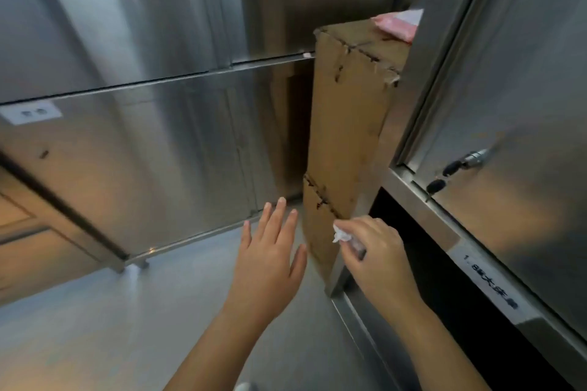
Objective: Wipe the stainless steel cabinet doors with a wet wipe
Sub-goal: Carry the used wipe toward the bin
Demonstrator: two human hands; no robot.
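**Beside the steel cabinets: wipe pinched, left hand spread**

Low between the cabinets, seen from the head camera, the right hand (378, 254) pinched a crumpled white wet wipe (341, 235) between curled fingers and thumb. The wipe was just beside the lower edge of a tall cardboard box (346, 143). The left hand (270, 251) hovered near it, fingers straight and spread, holding nothing. A stainless steel cabinet door (524, 89) with a keyed lock (457, 165) stood at the right, above a printed label (489, 289). More steel doors (143, 25) filled the left side. A pink packet (397, 24) lay on top of the box.
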